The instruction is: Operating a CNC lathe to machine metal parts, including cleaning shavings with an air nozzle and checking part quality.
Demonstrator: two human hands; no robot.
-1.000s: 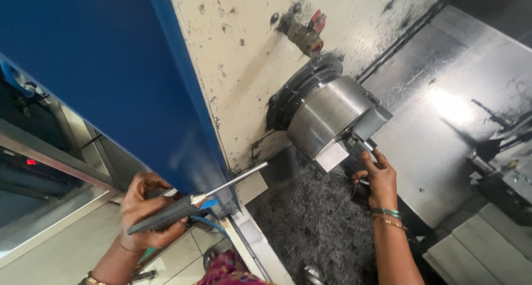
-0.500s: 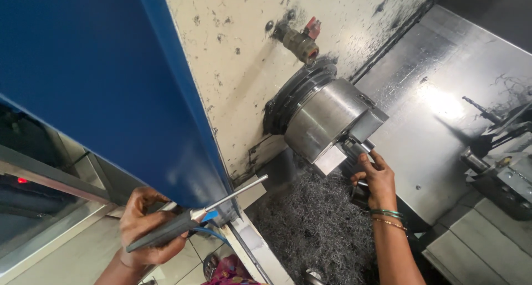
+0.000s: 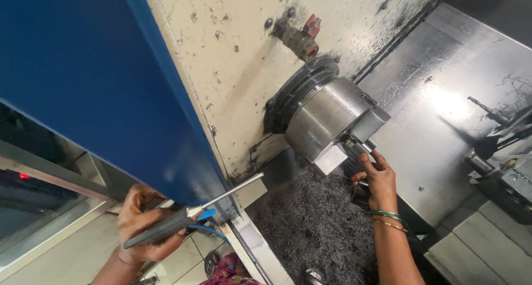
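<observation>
— What is the left hand (image 3: 145, 225) doing?

— It is gripping a dark air gun (image 3: 166, 228), fingers wrapped shut around the handle. The gun's thin metal nozzle (image 3: 233, 188) is pointing up and right, past the edge of the blue door (image 3: 83, 69), toward the machine's inside. A blue hose (image 3: 213, 232) is hanging from the gun, just below the hand.

— And the right hand (image 3: 377, 179)?

— It is reaching up to the steel chuck (image 3: 332, 121), which is sticking out of the stained cream wall (image 3: 233, 46) at the middle of the scene. The fingers are curling around a small dark part (image 3: 361, 193) right under the chuck's jaws, and the fingertips are touching the jaw face. Green and gold bangles (image 3: 389, 218) are sitting on the wrist.

— Anything different from a moment ago?

— Hardly. The left hand is keeping the same hold on the air gun, and the right hand is staying at the chuck. The view is shifting a little — the chuck and the red-handled valve (image 3: 302, 38) above it are sitting slightly further right than before.

— What is around them?

— A heap of dark metal swarf (image 3: 310, 229) is lying below the chuck, between the two hands. At the far right, a tool turret (image 3: 499, 157) is standing well apart from the chuck.
</observation>
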